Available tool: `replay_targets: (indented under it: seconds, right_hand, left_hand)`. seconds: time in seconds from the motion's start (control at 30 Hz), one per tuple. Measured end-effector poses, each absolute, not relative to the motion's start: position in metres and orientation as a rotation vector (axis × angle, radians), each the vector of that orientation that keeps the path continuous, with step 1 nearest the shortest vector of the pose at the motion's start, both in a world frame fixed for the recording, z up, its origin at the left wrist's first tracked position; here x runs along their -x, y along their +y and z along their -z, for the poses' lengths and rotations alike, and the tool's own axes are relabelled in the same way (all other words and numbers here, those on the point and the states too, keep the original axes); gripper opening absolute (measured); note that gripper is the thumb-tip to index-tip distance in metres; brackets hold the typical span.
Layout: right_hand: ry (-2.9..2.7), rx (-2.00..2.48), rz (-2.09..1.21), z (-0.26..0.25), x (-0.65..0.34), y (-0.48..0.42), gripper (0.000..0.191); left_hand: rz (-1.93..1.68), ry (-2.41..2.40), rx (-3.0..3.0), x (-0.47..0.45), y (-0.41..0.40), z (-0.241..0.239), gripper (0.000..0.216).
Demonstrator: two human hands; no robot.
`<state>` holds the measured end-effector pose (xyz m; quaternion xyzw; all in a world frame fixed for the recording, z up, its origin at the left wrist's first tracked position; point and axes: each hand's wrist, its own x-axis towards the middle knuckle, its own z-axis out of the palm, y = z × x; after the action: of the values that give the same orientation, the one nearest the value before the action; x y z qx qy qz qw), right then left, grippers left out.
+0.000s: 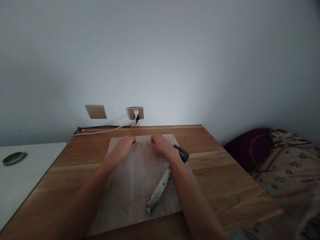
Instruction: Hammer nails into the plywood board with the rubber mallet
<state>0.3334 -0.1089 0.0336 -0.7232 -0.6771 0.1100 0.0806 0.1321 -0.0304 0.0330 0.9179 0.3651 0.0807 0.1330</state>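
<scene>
A pale, worn wooden board (135,200) lies on the brown table. Near its far edge rests my left hand (127,144), fingers curled in and mostly hidden from me. My right hand (160,143) sits a short way to the right, also closed, with its thumb side towards the left hand. Whatever the fingers hold, if anything, is too small or hidden to make out. A few tiny dark marks show on the board between the hands. Under my right forearm lies a hammer (160,191), its whitish stained handle slanting towards me and its dark head beyond the arm.
The wooden table (212,180) meets a white wall. A plugged socket (140,113) and cables (100,132) run along its back edge. On the left, a white surface (25,186) bears a dark round object (14,158). Patterned fabric (287,180) and a purple cushion-like bundle (250,146) lie at right.
</scene>
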Motion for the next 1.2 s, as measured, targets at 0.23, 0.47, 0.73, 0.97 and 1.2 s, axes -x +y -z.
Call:
replay_targets:
  seconds: [0.23,0.47,0.73,0.97,1.2]
  right_hand:
    - [-2.081,1.988,-0.412,-0.044,-0.329,-0.111,0.015]
    - [-2.097,1.892,-0.473,-0.044,-0.322,-0.113,0.012]
    - [-2.041,1.94,-0.307,-0.04,-0.311,-0.111,0.026]
    - [-2.034,2.056,-0.23,-0.029,-0.299,-0.109,0.027]
    - [-2.022,2.033,-0.254,-0.029,-0.301,-0.106,0.033]
  left_hand:
    - [-0.202,1.119,-2.653,-0.133,-0.031,-0.033,0.019]
    - [-0.132,1.147,-2.708,-0.137,-0.033,-0.028,0.031]
    - [-0.076,1.19,-2.673,-0.138,-0.035,-0.028,0.043]
    - [0.025,1.012,-2.752,-0.133,-0.038,-0.037,0.032]
    - [0.025,0.886,-2.774,-0.131,-0.038,-0.039,0.02]
